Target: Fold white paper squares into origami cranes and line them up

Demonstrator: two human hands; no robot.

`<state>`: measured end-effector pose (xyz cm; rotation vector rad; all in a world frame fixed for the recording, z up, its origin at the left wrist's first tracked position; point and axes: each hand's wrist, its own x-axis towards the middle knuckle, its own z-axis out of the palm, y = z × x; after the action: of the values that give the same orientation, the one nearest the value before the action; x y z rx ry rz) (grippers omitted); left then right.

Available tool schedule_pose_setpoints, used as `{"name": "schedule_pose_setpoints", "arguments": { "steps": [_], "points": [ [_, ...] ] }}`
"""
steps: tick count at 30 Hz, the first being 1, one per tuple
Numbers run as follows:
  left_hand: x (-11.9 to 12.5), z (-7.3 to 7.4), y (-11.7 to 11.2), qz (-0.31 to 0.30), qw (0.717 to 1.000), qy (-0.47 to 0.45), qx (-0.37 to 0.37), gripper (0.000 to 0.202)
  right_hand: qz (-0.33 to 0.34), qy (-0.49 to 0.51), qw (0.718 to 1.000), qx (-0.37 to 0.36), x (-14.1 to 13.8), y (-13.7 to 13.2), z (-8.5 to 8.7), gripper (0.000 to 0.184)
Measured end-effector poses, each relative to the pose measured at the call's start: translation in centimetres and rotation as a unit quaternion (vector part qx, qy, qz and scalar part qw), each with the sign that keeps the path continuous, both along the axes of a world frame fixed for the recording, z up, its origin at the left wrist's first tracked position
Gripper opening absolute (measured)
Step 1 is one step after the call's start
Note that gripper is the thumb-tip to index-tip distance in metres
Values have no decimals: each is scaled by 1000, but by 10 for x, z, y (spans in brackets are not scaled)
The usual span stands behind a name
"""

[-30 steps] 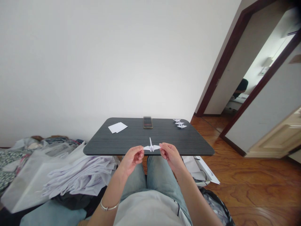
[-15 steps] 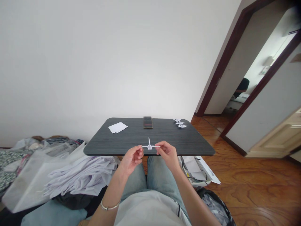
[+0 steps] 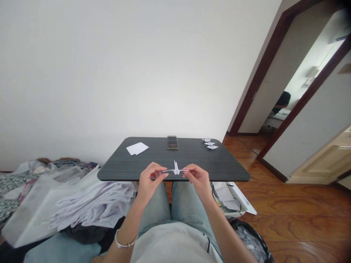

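A white origami crane [image 3: 176, 171] is held up between the hands' fingertips, above the near edge of the dark tabletop [image 3: 117, 169]: the right hand [image 3: 200, 179] pinches one wing, while the thumb and forefinger of the left hand [image 3: 148, 181] stand slightly apart at the other, their grip unclear. With wings spread and points upright, its folding looks nearly done. Beyond the right fingers sit finished-looking small cranes [image 3: 210, 143]; beyond the left, flat paper sheets [image 3: 137, 148] lie unfolded.
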<state>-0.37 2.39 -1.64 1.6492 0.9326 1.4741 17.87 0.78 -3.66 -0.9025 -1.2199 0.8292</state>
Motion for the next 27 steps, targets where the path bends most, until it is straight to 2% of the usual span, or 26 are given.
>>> {"name": "schedule_pose_setpoints", "arguments": {
  "steps": [7,11,13,15,20,23,27],
  "points": [
    [2,-8,-2,67,997,6,39,6,35,-43,998,-35,2,0,-1,12],
    [0,-16,0,91,993,41,66,4,-28,-75,996,-34,7,4,-3,12],
    [0,-19,1,92,991,55,81,6,-72,-98,992,-17,8,5,-3,12],
    [2,-21,2,87,989,73,97,9,-88,-116,989,-2,9,6,-3,13],
    [5,-26,5,74,984,112,115,10,-36,-103,994,-21,3,9,-2,15],
    [4,-29,6,72,976,149,140,11,-46,-118,992,-23,-1,12,-4,16],
    [4,-34,9,79,952,218,200,12,-66,-152,986,-20,-3,16,-6,16]
  ]
}}
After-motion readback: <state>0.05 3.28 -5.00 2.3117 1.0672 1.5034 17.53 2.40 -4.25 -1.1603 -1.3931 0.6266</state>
